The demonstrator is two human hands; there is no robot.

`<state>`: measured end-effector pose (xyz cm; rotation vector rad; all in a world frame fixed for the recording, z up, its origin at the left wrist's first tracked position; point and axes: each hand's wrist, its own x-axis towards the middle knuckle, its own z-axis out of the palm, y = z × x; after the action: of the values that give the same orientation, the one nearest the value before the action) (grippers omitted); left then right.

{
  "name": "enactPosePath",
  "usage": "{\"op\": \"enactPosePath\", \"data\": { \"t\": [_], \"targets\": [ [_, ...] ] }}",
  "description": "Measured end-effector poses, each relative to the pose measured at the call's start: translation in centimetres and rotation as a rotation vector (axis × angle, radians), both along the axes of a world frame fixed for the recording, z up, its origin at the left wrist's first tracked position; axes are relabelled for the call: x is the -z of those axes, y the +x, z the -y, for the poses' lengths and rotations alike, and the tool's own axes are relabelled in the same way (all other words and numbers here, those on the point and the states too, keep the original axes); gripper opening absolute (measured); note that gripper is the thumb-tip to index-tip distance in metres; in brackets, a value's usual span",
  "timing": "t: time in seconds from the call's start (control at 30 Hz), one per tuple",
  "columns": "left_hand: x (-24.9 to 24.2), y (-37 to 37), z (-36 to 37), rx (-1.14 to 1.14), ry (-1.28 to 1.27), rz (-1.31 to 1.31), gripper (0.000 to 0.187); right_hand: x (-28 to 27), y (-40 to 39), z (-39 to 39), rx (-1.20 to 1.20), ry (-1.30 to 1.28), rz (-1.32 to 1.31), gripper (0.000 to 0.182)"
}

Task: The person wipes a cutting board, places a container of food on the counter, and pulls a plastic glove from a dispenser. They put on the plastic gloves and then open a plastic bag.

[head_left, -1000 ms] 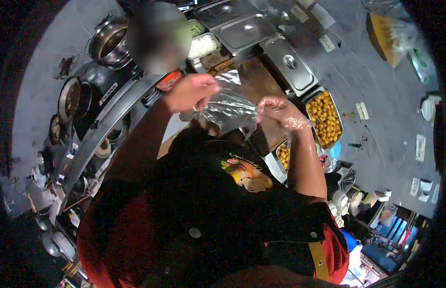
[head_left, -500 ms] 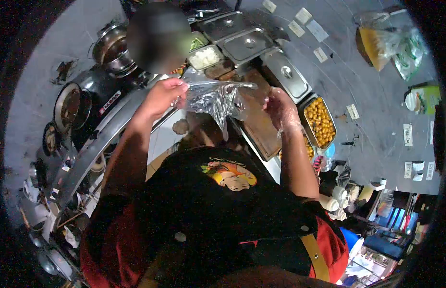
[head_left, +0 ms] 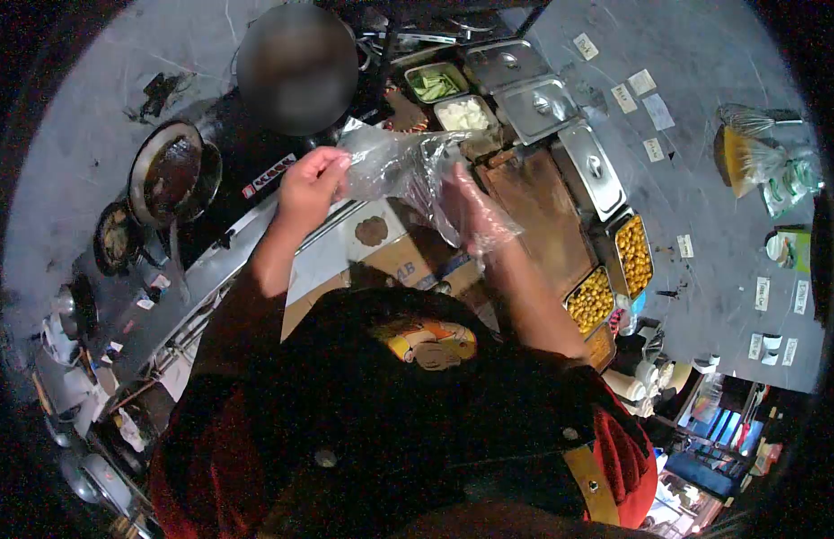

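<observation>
Bare fingers of my left hand (head_left: 311,187) are pinched on one end of a crumpled clear plastic glove (head_left: 381,166), stretched across in front of me. My right hand (head_left: 478,214) wears a loose, see-through plastic glove bunched at the wrist. It meets the other end of the held plastic, its fingers against the film and appearing closed on it; some are hidden by folds. Behind my right hand lies a brown cutting board (head_left: 547,220). Below the plastic, a round brown patty-like piece (head_left: 372,231) rests on a white surface.
Small yellow round pieces fill two metal pans (head_left: 652,286) at right. Lidded steel pans (head_left: 592,166) stand behind, near white chopped food (head_left: 462,114) and green slices (head_left: 433,85). A dark pan (head_left: 170,175) sits at left. Cardboard (head_left: 394,267) lies below my hands.
My right hand has moved left to the plastic, from which it was apart. My left hand keeps its pinch. The view has shifted, showing more cardboard and the trays farther right.
</observation>
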<state>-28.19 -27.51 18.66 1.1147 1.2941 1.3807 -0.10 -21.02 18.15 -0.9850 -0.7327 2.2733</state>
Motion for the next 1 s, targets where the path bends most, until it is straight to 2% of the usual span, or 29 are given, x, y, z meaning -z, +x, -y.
{"op": "enactPosePath", "data": {
  "t": [0.03, 0.1, 0.13, 0.17, 0.23, 0.27, 0.3, 0.33, 0.37, 0.43, 0.47, 0.5, 0.57, 0.6, 0.63, 0.7, 0.73, 0.8, 0.83, 0.9, 0.93, 1.0],
  "targets": [
    [-0.1, -0.4, 0.2, 0.007, -0.005, 0.003, 0.017, -1.1, -1.7, 0.3, 0.007, -0.005, 0.003, 0.057],
    [-0.8, -1.3, 0.4, -0.018, 0.0, -0.074, 0.016, -3.7, -4.5, 0.5, -0.044, 0.216, 0.044, 0.04],
    [-0.8, -1.9, 0.7, -0.018, -0.008, -0.071, 0.016, -5.1, -5.3, 0.6, -0.038, 0.238, -0.013, 0.024],
    [-0.7, -2.4, 0.8, -0.051, -0.005, -0.08, 0.017, -4.6, -5.3, 0.5, -0.005, 0.205, 0.032, 0.021],
    [-1.1, -3.3, 0.3, -0.096, 0.014, -0.087, 0.017, -4.2, -4.8, -0.2, -0.064, 0.303, 0.246, 0.015],
    [-1.4, -3.3, 0.3, -0.146, -0.031, 0.098, 0.018, -3.5, -4.0, -0.6, -0.072, 0.304, 0.25, 0.015],
    [-1.5, -3.4, 0.3, -0.194, -0.077, 0.282, 0.019, -3.0, -3.1, -0.9, -0.213, 0.244, 0.184, 0.014],
    [-1.1, -3.8, 0.2, -0.2, -0.089, 0.283, 0.021, -2.3, -2.3, -1.1, -0.351, 0.182, 0.116, 0.015],
    [-1.3, -4.0, 0.3, -0.203, -0.091, 0.284, 0.021, -2.3, -2.1, -0.9, -0.354, 0.18, 0.115, 0.015],
    [-1.7, -4.3, 0.5, -0.142, -0.077, 0.311, 0.02, -2.2, -1.9, -0.5, 0.019, -0.043, 0.008, 0.029],
    [-1.8, -4.3, 0.4, -0.143, -0.077, 0.312, 0.02, -2.7, -2.7, -0.3, -0.013, 0.087, -0.085, 0.051],
    [-1.8, -4.0, 0.3, -0.172, -0.147, 0.393, 0.019, -3.0, -3.2, 0.3, -0.014, 0.084, -0.082, 0.051],
    [-1.4, -3.6, 0.2, -0.198, -0.217, 0.479, 0.018, -4.2, -5.0, 2.2, 0.101, 0.069, -0.014, 0.073],
    [-0.8, -3.3, 0.1, -0.197, -0.216, 0.455, 0.019, -3.1, -5.1, 2.2, -0.076, 0.231, 0.005, 0.089],
    [-0.4, -3.0, 0.0, -0.195, -0.216, 0.43, 0.019, -2.9, -5.9, 2.9, -0.092, 0.218, -0.059, 0.087],
    [-0.2, -2.2, 0.1, -0.201, -0.219, 0.416, 0.019, -2.5, -7.8, 3.1, -0.076, 0.239, -0.129, 0.065],
    [-0.1, -1.9, 0.1, -0.241, -0.224, 0.324, 0.019, -2.5, -7.9, 3.0, -0.069, 0.24, -0.126, 0.065],
    [0.4, -1.6, -0.1, -0.275, -0.226, 0.232, 0.02, -2.5, -8.1, 2.6, -0.031, 0.262, 0.164, 0.036],
    [0.8, -1.8, -0.2, -0.309, -0.238, 0.22, 0.021, -2.7, -7.7, 2.4, -0.027, 0.265, 0.164, 0.036],
    [1.1, -2.5, -0.3, -0.342, -0.249, 0.207, 0.021, -3.2, -6.2, 2.2, -0.112, 0.138, 0.043, 0.021],
    [1.3, -2.8, -0.2, -0.304, -0.248, 0.244, 0.022, -3.1, -5.7, 2.2, -0.05, 0.079, 0.108, 0.012],
    [1.1, -3.3, 0.0, -0.262, -0.251, 0.283, 0.023, -3.0, -4.6, 2.0, -0.108, 0.108, 0.119, 0.01]
  ]
}}
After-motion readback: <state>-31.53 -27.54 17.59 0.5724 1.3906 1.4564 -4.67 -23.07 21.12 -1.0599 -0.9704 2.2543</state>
